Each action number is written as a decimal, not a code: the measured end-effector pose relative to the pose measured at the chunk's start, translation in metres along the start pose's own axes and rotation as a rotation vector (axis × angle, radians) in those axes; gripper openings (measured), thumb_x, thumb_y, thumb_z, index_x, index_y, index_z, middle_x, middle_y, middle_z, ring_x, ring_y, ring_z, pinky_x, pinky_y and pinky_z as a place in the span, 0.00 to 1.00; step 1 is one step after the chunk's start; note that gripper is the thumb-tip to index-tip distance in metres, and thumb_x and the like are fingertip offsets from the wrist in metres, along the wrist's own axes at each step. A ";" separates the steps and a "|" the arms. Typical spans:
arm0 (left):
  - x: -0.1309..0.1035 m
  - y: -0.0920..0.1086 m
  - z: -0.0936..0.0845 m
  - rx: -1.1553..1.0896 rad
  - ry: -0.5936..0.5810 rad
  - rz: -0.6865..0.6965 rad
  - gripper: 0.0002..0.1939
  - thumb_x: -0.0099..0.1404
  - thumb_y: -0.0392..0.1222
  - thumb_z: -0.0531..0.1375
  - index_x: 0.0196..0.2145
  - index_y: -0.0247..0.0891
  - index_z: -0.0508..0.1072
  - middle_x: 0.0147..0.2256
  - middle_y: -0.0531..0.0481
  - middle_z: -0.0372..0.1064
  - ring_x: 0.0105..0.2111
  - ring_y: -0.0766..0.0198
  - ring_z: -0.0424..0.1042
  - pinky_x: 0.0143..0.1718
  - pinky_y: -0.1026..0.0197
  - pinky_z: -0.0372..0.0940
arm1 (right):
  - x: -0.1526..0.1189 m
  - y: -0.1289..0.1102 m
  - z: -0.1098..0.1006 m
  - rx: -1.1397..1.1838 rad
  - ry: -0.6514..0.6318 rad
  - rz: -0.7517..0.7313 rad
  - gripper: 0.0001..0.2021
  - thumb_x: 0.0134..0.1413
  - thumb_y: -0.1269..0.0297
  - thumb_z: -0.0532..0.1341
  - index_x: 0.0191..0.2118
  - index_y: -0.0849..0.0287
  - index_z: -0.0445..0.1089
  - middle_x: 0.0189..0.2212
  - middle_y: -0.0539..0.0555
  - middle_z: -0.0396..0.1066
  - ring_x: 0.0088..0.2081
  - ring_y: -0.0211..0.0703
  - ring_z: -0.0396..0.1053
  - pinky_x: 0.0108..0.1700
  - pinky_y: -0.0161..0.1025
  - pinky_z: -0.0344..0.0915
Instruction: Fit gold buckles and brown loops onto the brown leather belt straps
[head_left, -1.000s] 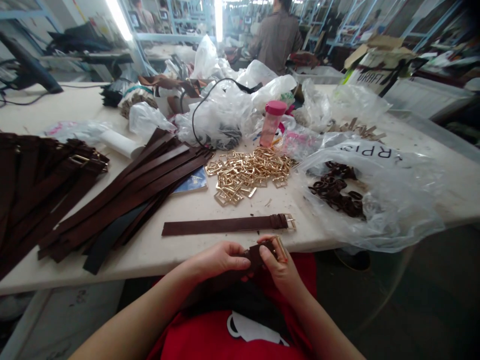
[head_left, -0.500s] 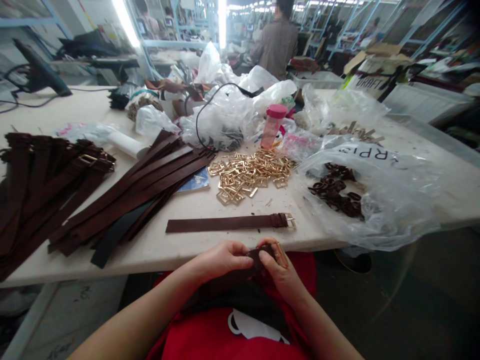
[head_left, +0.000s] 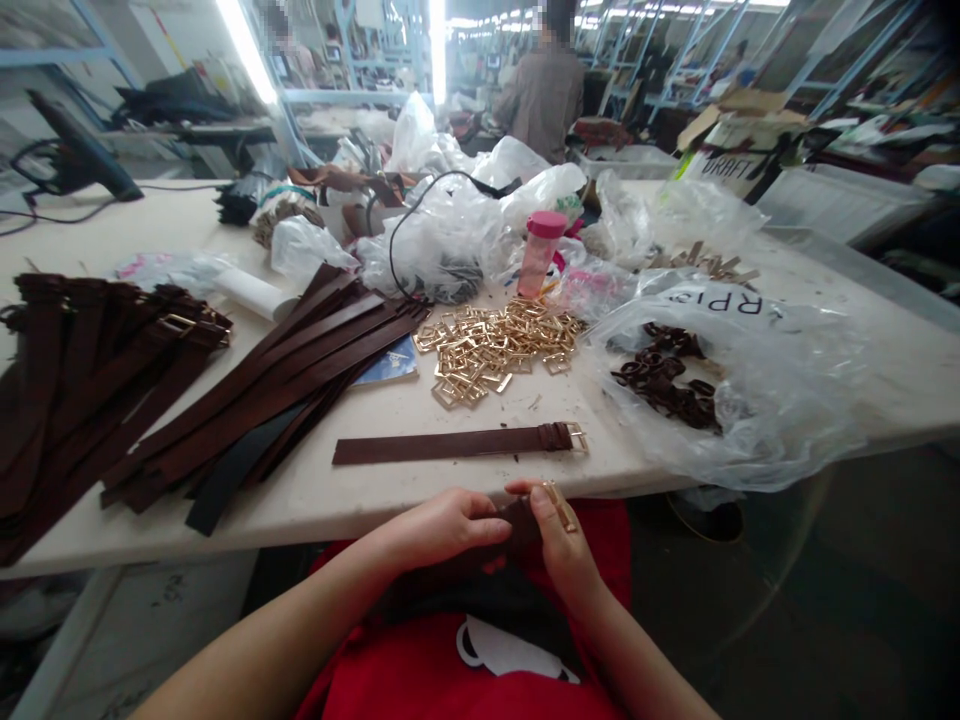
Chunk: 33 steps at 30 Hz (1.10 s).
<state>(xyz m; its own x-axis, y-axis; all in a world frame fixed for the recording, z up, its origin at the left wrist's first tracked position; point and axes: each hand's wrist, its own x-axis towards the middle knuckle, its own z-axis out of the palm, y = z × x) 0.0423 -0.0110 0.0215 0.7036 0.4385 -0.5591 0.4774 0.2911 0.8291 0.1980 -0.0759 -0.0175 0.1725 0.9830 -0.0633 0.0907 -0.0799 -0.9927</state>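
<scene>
Just off the table's front edge, a dark brown leather strap (head_left: 523, 524) is held between my two hands. My left hand (head_left: 457, 525) pinches it with thumb and fingers. My right hand (head_left: 561, 545) grips the strap's end, where a gold buckle (head_left: 560, 508) lies against the fingers. How strap and buckle join is hidden by the hand. Beyond them on the table lies a brown belt piece (head_left: 450, 445) with a gold buckle and loops at its right end. A heap of gold buckles (head_left: 495, 345) sits behind that piece.
Brown straps (head_left: 277, 380) are piled on the left, beside buckled straps (head_left: 52, 380) at the far left. To the right, a clear plastic bag (head_left: 780, 400) holds brown leather loops (head_left: 667, 380). A pink-lidded bottle (head_left: 540, 255) stands behind the buckles. A person (head_left: 544, 95) stands farther back.
My right hand has turned slightly and its thumb has shifted up toward the buckle, which now leans more along the fingers. My left hand still pinches the strap. The view has moved a little.
</scene>
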 end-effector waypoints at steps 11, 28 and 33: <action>-0.013 0.016 -0.038 0.404 0.105 -0.032 0.17 0.52 0.52 0.58 0.36 0.39 0.69 0.28 0.54 0.69 0.27 0.63 0.67 0.26 0.66 0.58 | 0.021 -0.003 -0.012 -0.084 0.240 -0.011 0.15 0.56 0.55 0.51 0.41 0.58 0.66 0.35 0.53 0.68 0.36 0.43 0.65 0.40 0.39 0.61; 0.049 -0.016 -0.065 0.976 0.821 0.225 0.09 0.62 0.44 0.52 0.35 0.39 0.70 0.35 0.48 0.68 0.36 0.60 0.67 0.38 0.62 0.60 | 0.105 0.040 -0.065 -0.710 0.261 -0.437 0.26 0.51 0.49 0.54 0.52 0.60 0.59 0.48 0.62 0.64 0.50 0.53 0.60 0.52 0.52 0.55; 0.042 -0.017 -0.067 0.823 0.828 0.262 0.08 0.61 0.42 0.54 0.35 0.38 0.71 0.35 0.47 0.69 0.36 0.61 0.67 0.38 0.62 0.61 | 0.111 0.035 -0.076 -0.874 -0.003 -0.410 0.29 0.46 0.47 0.58 0.51 0.59 0.60 0.42 0.60 0.69 0.42 0.51 0.68 0.44 0.47 0.63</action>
<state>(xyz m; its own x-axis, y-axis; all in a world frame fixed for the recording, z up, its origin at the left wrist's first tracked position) 0.0285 0.0597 -0.0155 0.4213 0.9056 0.0497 0.7759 -0.3883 0.4971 0.2950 0.0177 -0.0518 -0.0376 0.9623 0.2694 0.8417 0.1758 -0.5105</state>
